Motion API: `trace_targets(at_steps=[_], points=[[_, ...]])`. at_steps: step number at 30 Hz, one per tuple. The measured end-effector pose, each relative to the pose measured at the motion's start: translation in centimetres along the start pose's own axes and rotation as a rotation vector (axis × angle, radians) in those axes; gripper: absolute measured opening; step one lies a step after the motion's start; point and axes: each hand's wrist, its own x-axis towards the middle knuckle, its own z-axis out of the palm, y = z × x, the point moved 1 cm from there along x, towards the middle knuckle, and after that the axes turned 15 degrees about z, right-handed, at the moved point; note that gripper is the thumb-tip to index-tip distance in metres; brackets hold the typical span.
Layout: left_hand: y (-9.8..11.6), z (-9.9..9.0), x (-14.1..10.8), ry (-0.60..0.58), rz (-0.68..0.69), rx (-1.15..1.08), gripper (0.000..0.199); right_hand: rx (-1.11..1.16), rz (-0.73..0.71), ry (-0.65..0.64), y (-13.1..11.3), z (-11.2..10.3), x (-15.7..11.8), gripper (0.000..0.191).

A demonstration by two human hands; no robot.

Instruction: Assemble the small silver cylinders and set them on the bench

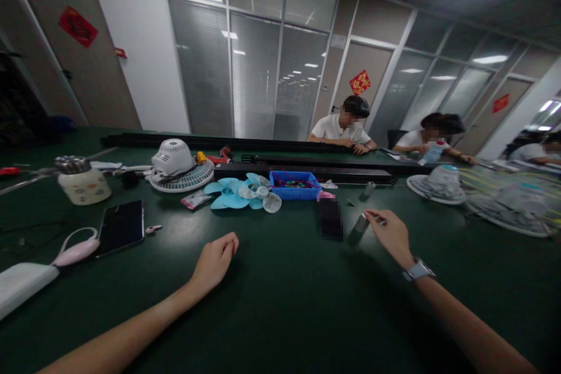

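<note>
My right hand (390, 236), with a watch (418, 269) on its wrist, pinches the top of a small grey metal cylinder (361, 224) between thumb and fingertips, low over the green table. Just left of it lies a dark, blurred rectangular object (331, 219) with a pink end. A similar small metal cylinder (369, 189) stands farther back. My left hand (214, 260) is closed in a loose fist above the table, and nothing shows in its fingers. Beyond it are light-blue fan blades (245, 191) and a blue tray (295, 187) of coloured wires.
On the left are a tablet (123, 227), a pink-and-white strapped item (76, 252), a patterned jar (85, 184) and a white fan part (175, 163). Long black bars (319, 172) cross the back. More fan parts (440, 184) sit right. Several people (339, 128) sit opposite.
</note>
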Motion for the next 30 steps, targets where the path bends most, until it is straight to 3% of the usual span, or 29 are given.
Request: trace_targets(at_steps=[3, 13, 19, 21, 24, 26, 28, 30], points=[[0.0, 0.0, -0.1, 0.007, 0.000, 0.006, 0.026, -0.002, 0.061, -0.002, 1.5, 0.6, 0.1, 0.054], [0.0, 0.1, 0.0, -0.012, 0.011, 0.028, 0.027, 0.021, 0.137, -0.078, 1.7, 1.2, -0.1, 0.048], [0.1, 0.0, -0.1, -0.032, 0.022, 0.028, 0.026, 0.185, 0.205, -0.177, 2.7, 3.2, -0.6, 0.065], [0.0, 0.1, -0.1, -0.033, 0.023, 0.024, 0.027, 0.196, 0.256, -0.206, 2.6, 3.2, -0.6, 0.063], [-0.1, 0.1, -0.2, -0.031, 0.028, 0.007, 0.027, 0.196, 0.259, -0.165, 0.8, 2.3, -1.2, 0.059], [-0.2, 0.1, -0.2, -0.028, 0.038, -0.004, 0.027, 0.250, 0.188, -0.165, -1.9, 1.6, -2.3, 0.058], [-0.1, 0.2, -0.2, -0.028, 0.044, -0.011, 0.027, 0.348, 0.089, -0.283, -5.6, 1.1, -4.3, 0.057], [0.0, 0.1, -0.2, -0.031, 0.036, -0.010, 0.027, 0.434, -0.001, -0.505, -9.6, 1.1, -6.9, 0.053]])
